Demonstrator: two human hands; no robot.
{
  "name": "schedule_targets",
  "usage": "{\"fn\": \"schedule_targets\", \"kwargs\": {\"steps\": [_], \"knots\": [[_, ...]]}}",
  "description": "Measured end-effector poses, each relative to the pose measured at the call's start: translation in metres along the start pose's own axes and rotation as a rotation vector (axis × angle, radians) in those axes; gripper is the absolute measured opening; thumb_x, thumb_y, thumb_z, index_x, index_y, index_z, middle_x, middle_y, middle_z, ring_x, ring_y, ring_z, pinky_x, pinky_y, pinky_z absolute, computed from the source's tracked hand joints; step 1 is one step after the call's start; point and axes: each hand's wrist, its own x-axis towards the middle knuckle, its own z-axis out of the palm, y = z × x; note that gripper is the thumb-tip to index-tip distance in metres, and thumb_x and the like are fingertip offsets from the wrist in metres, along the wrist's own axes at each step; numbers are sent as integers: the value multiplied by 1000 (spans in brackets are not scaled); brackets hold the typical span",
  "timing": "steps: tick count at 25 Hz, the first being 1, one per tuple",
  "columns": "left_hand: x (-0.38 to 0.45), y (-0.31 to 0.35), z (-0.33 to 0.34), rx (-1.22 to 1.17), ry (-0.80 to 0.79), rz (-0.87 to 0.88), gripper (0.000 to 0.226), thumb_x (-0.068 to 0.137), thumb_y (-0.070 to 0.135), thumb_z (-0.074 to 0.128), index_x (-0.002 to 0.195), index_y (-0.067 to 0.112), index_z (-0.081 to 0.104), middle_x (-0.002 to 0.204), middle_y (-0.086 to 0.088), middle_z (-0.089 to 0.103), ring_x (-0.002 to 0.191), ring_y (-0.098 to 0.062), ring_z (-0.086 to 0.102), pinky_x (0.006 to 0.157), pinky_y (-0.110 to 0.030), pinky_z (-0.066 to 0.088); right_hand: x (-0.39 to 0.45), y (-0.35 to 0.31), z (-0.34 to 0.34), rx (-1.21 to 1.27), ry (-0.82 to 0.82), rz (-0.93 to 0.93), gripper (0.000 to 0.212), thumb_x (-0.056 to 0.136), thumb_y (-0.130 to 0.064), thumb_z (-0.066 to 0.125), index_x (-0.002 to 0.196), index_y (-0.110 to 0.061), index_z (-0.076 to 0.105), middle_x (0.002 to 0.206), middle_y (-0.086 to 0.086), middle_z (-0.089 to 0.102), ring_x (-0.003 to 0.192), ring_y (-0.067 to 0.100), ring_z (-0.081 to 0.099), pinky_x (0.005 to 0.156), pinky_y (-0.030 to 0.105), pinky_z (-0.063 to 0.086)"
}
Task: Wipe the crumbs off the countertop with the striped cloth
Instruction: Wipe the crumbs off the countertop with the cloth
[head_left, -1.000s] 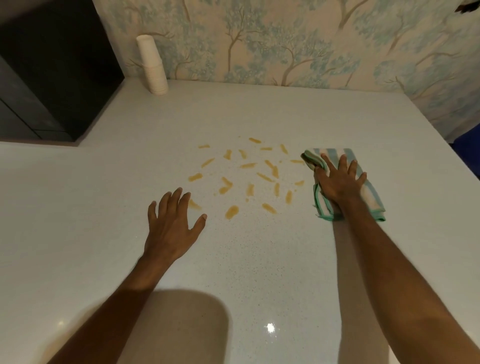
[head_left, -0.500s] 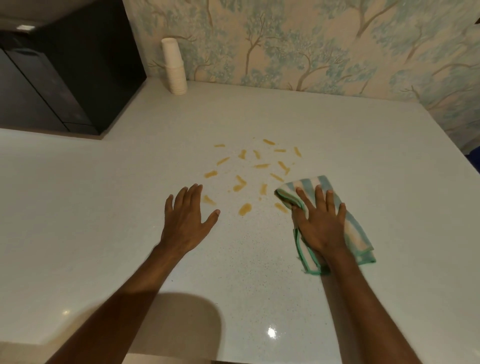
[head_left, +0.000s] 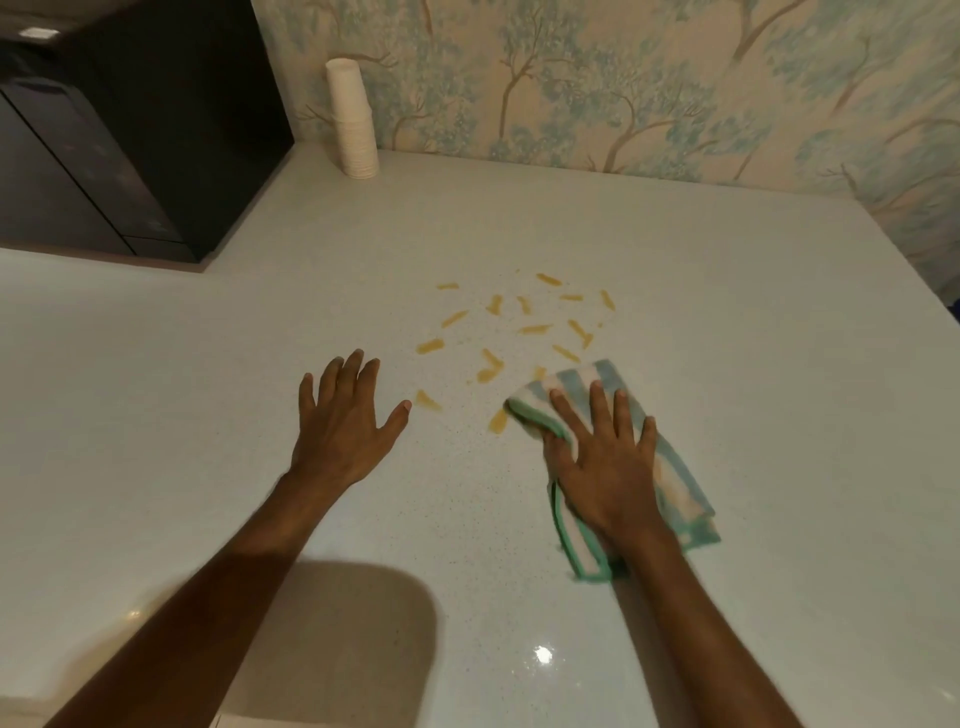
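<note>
cloth down, crumbs up ahead

head cam: we've got our right hand (head_left: 605, 467) pressed flat, fingers spread, on the striped cloth (head_left: 675, 483), which lies on the white countertop (head_left: 727, 312). its far corner touches the nearest crumbs (head_left: 519, 325), which lie scattered just beyond it. our left hand (head_left: 345, 426) is flat and wide on the counter, holding nothing. a stack of paper cups (head_left: 353, 122) stands by the wall.
</note>
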Motion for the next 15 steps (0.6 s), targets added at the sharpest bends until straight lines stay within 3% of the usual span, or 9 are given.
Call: {"fn": "schedule_targets", "kwargs": {"steps": [6,15], "knots": [[-2,1,-3,7,-10,-2,81,96,70,27,157,17,29,168,-9,22,155,-30,16,123,-59,10,102,-31,-4,-26,-84,60,63,103,-61,21,164,-45,10,175,9,1,160,36,-7,123,68,-6],[0,-1,-2,-10,-2,-3,89,90,74,13,157,18,29,168,-8,23,155,-30,17,123,-59,10,-38,-66,17,-18,-48,-249,60,104,-61,10,163,-48,6,175,2,-2,161,29,-9,126,62,-2]]}}
